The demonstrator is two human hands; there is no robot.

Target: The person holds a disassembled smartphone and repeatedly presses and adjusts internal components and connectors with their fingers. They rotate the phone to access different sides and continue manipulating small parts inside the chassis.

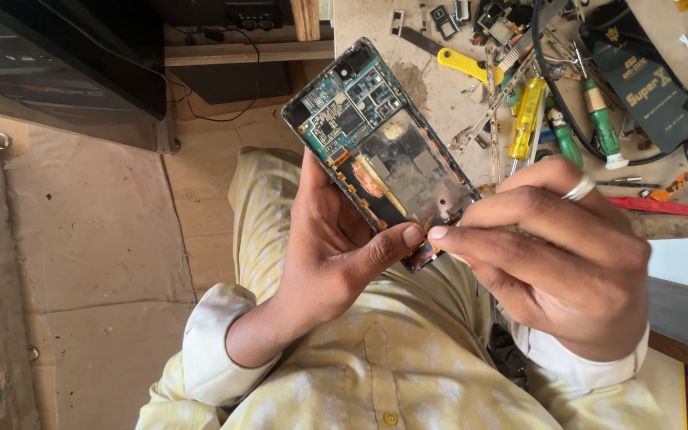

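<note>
An opened mobile phone with its back cover off, teal circuit board and dark dusty metal frame exposed (380,147), is held above the lap, clear of the near edge of the scuffed wooden workbench (439,95). It is not resting on anything.

The left hand (332,255) is wrapped around the phone's lower end from beneath, thumb pressed against the bottom edge of the frame. The right hand (555,255), a silver ring (579,188) on one finger, is pinched narrow at the phone's lower right corner, forefinger and thumb tips together; whether a small part or tool is caught between them cannot be told.

Handling, as judged: light and stiff along the frame, but fragile across the open face. Bare board, thin orange flex strips and small connectors are likely to be damaged by pressure or snagging. Hold is best taken on the side rails of the frame, never on the board.

On the workbench, well apart from the phone: a yellow-handled screwdriver (527,119), green-handled screwdrivers (601,123), a yellow plastic pry tool (467,64), a red flat tool (666,208), a black cable (555,99) and a black pouch (646,84).
</note>
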